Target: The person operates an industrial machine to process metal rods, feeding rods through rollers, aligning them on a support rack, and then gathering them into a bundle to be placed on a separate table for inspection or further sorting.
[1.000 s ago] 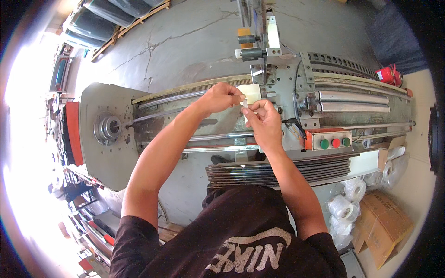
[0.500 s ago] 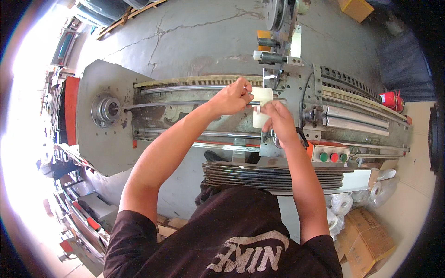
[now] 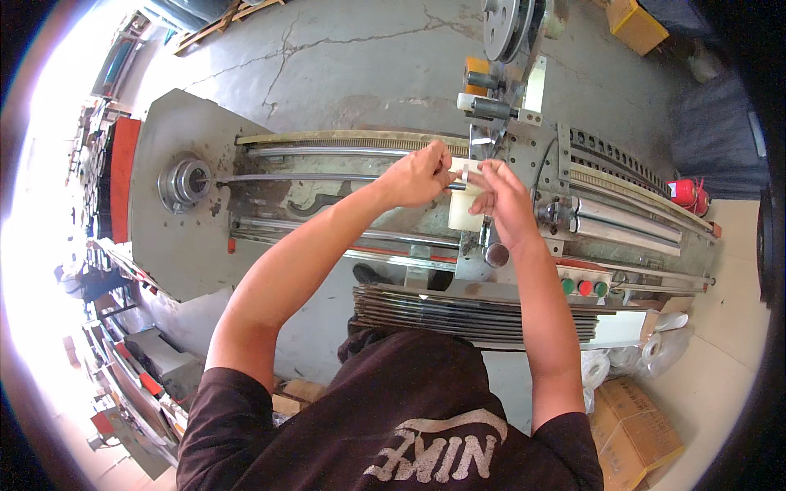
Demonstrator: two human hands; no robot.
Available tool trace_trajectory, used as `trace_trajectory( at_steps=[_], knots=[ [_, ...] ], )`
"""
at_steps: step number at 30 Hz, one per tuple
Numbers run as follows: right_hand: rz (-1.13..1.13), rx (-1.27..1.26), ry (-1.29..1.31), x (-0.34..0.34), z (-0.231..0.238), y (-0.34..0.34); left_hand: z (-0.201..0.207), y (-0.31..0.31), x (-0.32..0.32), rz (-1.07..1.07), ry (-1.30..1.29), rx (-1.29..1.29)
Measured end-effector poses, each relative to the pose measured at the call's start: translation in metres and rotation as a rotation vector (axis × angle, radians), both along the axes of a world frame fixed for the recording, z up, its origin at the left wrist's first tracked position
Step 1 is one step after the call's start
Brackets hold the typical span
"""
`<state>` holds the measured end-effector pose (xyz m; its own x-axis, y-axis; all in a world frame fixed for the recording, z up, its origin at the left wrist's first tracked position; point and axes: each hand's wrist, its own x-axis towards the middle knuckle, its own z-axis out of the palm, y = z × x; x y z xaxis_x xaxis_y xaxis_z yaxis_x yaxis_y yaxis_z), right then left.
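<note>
My left hand (image 3: 419, 173) is closed in a pinch above a long thin metal rod (image 3: 307, 177), close to a cream-white block (image 3: 466, 214). What its fingertips hold is hidden. My right hand (image 3: 509, 200) is just to the right, over the block's edge. Its fingers are partly bent and the thumb stands apart. Between the two hands a small pale strip (image 3: 465, 173) shows, too small to name surely. The rod runs left to a round metal chuck (image 3: 190, 185) on a grey machine housing and passes under my left wrist.
Below my right hand sits a round dark knob (image 3: 496, 254). A control box has red and green buttons (image 3: 584, 287). Stacked metal bars (image 3: 467, 315) lie at the machine's near side. Beyond stand rollers (image 3: 494, 108) and a pulley (image 3: 501, 26). A cardboard box (image 3: 637, 434) is at lower right.
My right hand has swung up nearer to my left fingertips and is no longer blurred. My left hand has shifted slightly right. The whole view has shifted a little.
</note>
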<state>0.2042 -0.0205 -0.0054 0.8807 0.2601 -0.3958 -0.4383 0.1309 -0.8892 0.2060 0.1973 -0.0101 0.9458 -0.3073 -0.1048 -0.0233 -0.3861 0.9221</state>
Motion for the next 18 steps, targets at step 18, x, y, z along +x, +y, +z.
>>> trace_trajectory(
  at_steps=[18],
  knots=[
    [0.173, -0.114, 0.054, -0.004, -0.003, -0.009, 0.0, 0.004, -0.006, -0.022, -0.079, 0.073]
  ],
)
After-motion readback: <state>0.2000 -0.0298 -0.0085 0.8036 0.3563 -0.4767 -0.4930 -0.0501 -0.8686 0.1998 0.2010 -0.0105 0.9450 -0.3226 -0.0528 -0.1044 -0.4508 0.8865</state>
